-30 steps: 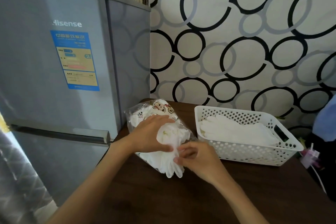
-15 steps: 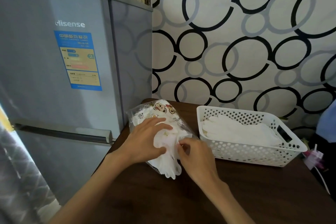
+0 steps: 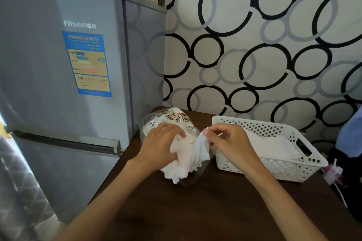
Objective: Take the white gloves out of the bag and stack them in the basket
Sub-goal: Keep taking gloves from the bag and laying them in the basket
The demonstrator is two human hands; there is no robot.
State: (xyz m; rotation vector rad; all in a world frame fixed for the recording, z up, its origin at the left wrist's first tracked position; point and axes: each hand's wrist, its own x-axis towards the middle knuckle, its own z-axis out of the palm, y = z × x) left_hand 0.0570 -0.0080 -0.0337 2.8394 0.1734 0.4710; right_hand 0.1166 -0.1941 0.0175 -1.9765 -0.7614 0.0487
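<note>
A clear plastic bag [image 3: 172,116] with cartoon prints lies on the dark wooden table [image 3: 205,211], stuffed with white gloves [image 3: 178,170] that spill out of its open front. My left hand [image 3: 159,146] presses down on the bag and the gloves inside. My right hand [image 3: 229,143] pinches the edge of one white glove [image 3: 200,151] and lifts it up out of the bag's mouth. To the right stands a white perforated basket [image 3: 278,170] with a flat stack of white gloves [image 3: 274,145] in it.
A grey fridge [image 3: 68,84] stands against the table's left side. Behind the table is a wall with black and grey circles. Dark and blue things [image 3: 350,143] and a small pink item with a white cable [image 3: 333,174] sit at the far right.
My right hand has risen and moved right, toward the basket, drawing one glove up out of the bag. My left hand stays on the bag.
</note>
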